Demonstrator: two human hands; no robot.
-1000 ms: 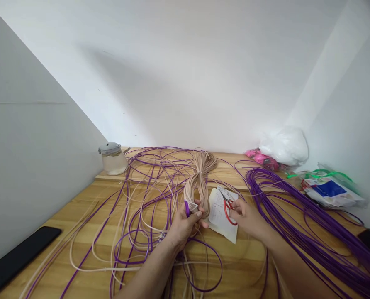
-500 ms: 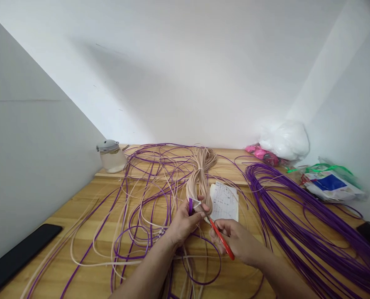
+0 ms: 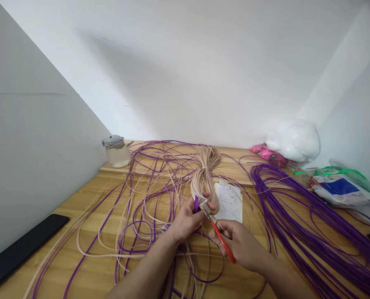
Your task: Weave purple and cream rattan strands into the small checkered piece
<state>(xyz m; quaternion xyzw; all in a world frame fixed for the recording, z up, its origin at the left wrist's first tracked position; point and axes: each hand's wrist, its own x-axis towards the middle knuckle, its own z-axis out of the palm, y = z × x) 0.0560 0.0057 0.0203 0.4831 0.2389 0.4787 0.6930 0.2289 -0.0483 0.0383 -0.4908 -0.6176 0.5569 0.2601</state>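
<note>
Left hand (image 3: 185, 222) grip pinches purple strand (image 3: 196, 203); right hand (image 3: 234, 243) grips red scissors (image 3: 222, 243) — beige bundle (image 3: 202, 180), paper (image 3: 230, 201) behind.

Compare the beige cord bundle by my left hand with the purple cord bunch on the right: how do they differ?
The beige cord bundle is tied at its middle into a tight, narrow hank; the purple cord bunch lies untied, fanned across the table. The beige cord bundle is pale and touches the left hand; the purple cord bunch is vivid and lies clear of both hands. The beige one looks far more compact. Both are thin, flexible cord on the same table.
</note>
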